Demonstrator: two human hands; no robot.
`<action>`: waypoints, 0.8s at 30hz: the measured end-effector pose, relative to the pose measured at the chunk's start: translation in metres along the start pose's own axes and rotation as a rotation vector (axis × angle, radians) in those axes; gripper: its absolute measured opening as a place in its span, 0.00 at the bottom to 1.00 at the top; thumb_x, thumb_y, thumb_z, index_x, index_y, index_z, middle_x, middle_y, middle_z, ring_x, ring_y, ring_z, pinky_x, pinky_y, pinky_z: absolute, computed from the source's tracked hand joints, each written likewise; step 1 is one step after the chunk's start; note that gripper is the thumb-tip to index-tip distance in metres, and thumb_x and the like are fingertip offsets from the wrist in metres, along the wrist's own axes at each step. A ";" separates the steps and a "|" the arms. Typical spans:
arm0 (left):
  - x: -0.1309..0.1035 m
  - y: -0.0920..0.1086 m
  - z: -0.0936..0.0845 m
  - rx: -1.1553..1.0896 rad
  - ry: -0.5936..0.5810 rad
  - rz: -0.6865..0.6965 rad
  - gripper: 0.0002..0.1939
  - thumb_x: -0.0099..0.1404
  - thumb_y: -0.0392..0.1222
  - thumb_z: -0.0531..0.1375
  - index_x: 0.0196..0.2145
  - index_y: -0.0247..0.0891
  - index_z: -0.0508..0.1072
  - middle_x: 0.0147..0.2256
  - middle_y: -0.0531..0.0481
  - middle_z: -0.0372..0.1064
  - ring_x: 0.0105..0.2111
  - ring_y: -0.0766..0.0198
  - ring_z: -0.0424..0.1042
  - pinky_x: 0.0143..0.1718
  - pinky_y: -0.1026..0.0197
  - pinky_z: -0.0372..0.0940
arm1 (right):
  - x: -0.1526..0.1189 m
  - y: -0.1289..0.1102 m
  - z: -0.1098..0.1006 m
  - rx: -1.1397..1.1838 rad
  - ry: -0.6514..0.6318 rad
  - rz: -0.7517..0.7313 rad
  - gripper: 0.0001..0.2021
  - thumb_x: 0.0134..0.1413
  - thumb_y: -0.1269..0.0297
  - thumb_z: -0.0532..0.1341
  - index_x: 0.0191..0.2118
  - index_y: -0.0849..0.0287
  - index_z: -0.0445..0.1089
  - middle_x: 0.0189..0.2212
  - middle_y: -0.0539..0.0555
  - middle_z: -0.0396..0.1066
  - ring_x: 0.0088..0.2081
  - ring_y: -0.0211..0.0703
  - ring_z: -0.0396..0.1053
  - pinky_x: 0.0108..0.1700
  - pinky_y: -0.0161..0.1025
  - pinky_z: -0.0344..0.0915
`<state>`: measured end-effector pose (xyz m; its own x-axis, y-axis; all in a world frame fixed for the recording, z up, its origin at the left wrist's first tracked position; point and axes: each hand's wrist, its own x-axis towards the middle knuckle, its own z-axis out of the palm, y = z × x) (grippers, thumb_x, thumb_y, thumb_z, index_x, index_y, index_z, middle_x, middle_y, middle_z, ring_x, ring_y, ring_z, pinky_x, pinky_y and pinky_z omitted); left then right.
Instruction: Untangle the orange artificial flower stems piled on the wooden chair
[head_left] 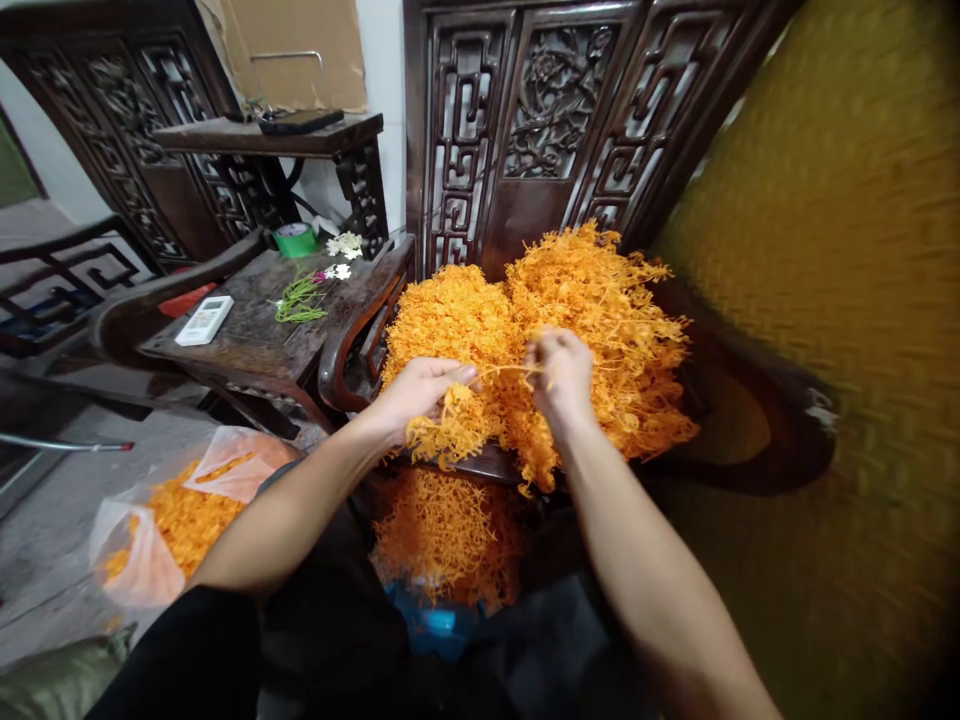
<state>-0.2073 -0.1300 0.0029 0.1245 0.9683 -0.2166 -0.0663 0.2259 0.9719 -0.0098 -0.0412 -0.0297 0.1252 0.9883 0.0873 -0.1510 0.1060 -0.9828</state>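
Lap: dark clothing filled the bottom edge; both forearms ran up from it to the work.
Lower clump (442,535): orange strands sat just below the chair edge, above something blue (439,622); couldn't tell what held them.
Left hand (420,392): lay palm-down on the near-left part of the pile, fingers loosely curled, thumb and forefinger pinched on a thin strand (501,371).
Right hand (561,372): closed to a pinch on the other end of that strand, remaining fingers tucked under; knuckles faced the camera.
Strand: stretched nearly taut between the two hands, just above the pile.
Pile (592,300): heaped orange stringy material covered the seat of a carved dark chair (555,110), some spilling over the front edge.
Bag (169,520): clear plastic, part-filled with the same orange stuff, on the floor left of the knees.
Side surface (247,345): held a white remote (204,320), green stems (300,300), a green tape roll (295,240) and small white flowers (343,244).
Technique, my read: pull slow and level so the strand slides free rather than snaps; keep the left palm pressing the heap so neighbours don't lift; grip near the tangle, not the tip; work from the loose front edge, where strands are least knotted.
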 end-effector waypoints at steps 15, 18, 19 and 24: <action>0.015 -0.012 -0.027 -0.129 0.228 0.103 0.20 0.63 0.56 0.67 0.37 0.33 0.80 0.23 0.55 0.61 0.18 0.75 0.54 0.19 0.68 0.47 | -0.022 -0.003 0.001 0.357 -0.553 0.345 0.16 0.50 0.60 0.74 0.44 0.58 0.75 0.35 0.52 0.74 0.26 0.29 0.64 0.19 0.24 0.49; 0.019 -0.010 -0.035 -0.145 0.353 0.161 0.18 0.66 0.54 0.65 0.37 0.34 0.80 0.25 0.55 0.62 0.18 0.75 0.54 0.19 0.68 0.49 | -0.010 -0.002 0.011 0.401 -0.524 0.369 0.11 0.52 0.61 0.72 0.38 0.59 0.72 0.31 0.50 0.71 0.24 0.28 0.57 0.18 0.23 0.49; 0.020 -0.009 -0.038 -0.150 0.413 0.188 0.17 0.67 0.53 0.65 0.37 0.34 0.80 0.25 0.54 0.63 0.19 0.75 0.54 0.19 0.68 0.50 | -0.001 -0.002 0.018 0.364 -0.465 0.374 0.10 0.53 0.63 0.70 0.37 0.59 0.71 0.31 0.50 0.71 0.24 0.29 0.58 0.18 0.24 0.50; 0.023 -0.012 -0.044 -0.171 0.552 0.262 0.16 0.71 0.51 0.61 0.37 0.35 0.80 0.33 0.49 0.68 0.21 0.73 0.58 0.19 0.68 0.53 | 0.070 -0.008 0.067 0.160 -0.212 0.345 0.03 0.60 0.68 0.59 0.36 0.56 0.63 0.25 0.48 0.65 0.21 0.32 0.56 0.20 0.26 0.54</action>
<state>-0.2474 -0.1057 -0.0174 -0.4429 0.8959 -0.0339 -0.1882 -0.0559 0.9805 -0.0652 0.0343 -0.0049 -0.1605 0.9678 -0.1940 -0.3013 -0.2352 -0.9241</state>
